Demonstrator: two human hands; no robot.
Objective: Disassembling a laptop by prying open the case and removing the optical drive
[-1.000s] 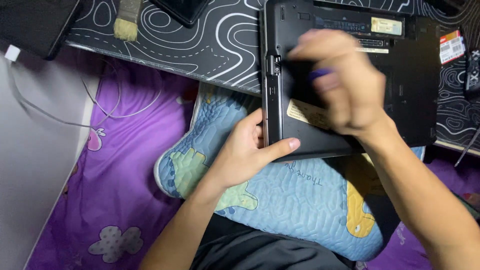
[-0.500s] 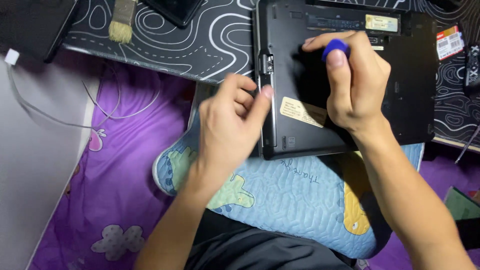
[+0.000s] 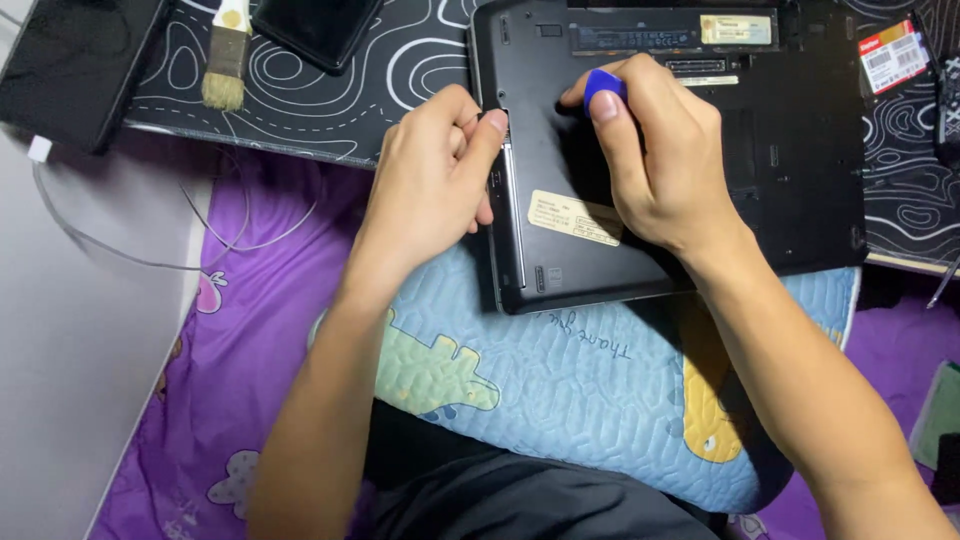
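Observation:
A black laptop (image 3: 790, 150) lies upside down, partly on a patterned black mat (image 3: 330, 100) and partly on a blue quilted pillow (image 3: 560, 400). My left hand (image 3: 430, 180) grips the laptop's left edge, thumb on top near the side ports. My right hand (image 3: 660, 160) rests on the laptop's underside and pinches a small blue plastic pick (image 3: 602, 84) between thumb and forefinger, its tip pressed down on the base cover. A yellowish sticker (image 3: 575, 217) sits just below my right hand.
A small brush (image 3: 226, 58) and a dark phone (image 3: 315, 28) lie on the mat at the top left. Another dark device (image 3: 75, 65) with a white cable (image 3: 130, 250) sits at the far left. Purple patterned bedding (image 3: 240, 340) spreads below.
My left hand has slid up from the pillow to the laptop's left edge. My right hand has settled, with the blue pick now pressed to the base.

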